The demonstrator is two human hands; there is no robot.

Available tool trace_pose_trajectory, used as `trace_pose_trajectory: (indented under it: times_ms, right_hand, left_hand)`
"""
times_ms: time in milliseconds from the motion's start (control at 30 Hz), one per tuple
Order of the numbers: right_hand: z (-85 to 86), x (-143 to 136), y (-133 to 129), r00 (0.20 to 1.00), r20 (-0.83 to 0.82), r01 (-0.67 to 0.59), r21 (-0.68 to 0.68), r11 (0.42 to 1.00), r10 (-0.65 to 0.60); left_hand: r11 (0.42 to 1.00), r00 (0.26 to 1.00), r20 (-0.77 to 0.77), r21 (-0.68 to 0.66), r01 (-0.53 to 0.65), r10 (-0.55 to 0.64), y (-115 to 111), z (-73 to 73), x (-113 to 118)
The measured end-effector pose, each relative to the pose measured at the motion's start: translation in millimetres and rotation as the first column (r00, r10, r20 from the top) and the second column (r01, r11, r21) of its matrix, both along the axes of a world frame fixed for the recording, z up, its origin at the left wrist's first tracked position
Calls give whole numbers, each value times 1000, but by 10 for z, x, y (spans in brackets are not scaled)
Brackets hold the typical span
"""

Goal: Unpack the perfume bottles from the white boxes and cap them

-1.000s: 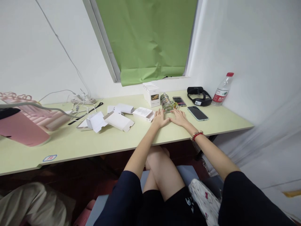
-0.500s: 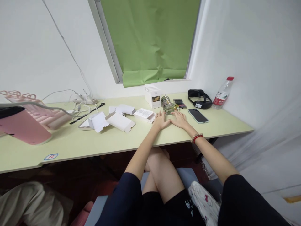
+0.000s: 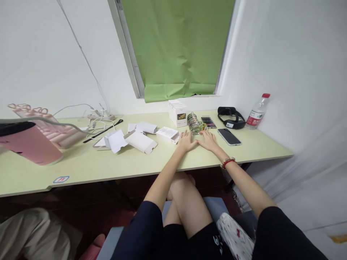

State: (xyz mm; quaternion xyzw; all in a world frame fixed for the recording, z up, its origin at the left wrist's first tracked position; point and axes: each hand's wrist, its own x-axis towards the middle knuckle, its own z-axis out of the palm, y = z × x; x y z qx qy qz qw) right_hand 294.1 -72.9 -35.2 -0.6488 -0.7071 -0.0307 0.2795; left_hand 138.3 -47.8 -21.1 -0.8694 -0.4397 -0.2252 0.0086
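Observation:
My left hand lies flat on the pale green table, fingers stretched out, beside an open white carton. Close by, my right hand also rests flat, its thumb meeting the left thumb. Just beyond the fingertips stands a row of small clear glass-like pieces with gold parts; their exact kind is hard to make out. Behind them, white boxes with a dark picture on the front stand in a row. A phone lies to the right of my right hand.
Opened white cartons lie to the left, near a black strap and a power strip with cables. A pink cup stands far left. A black headset and a water bottle are at the right wall.
The camera view has shifted slightly, so the table contents appear a little lower and to the right. Both hands stay flat in the same place on the table.

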Motion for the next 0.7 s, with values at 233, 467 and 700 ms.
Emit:
trace_pose_trajectory:
  times_ms: [233, 467, 700]
  right_hand:
    - [43, -63, -69, 998, -57, -4, 247, 969, 18]
    - [110, -367, -86, 983, 6, -181, 219, 959, 184]
    - [124, -994, -13, 945, 21, -325, 179, 929, 327]
  left_hand:
    - [986, 998, 70, 165, -12, 1, -207, 97, -216]
    - [922, 910, 258, 130, -365, 324, -67, 46, -678]
    - [856, 776, 368, -147, -496, 513, 32, -21, -846]
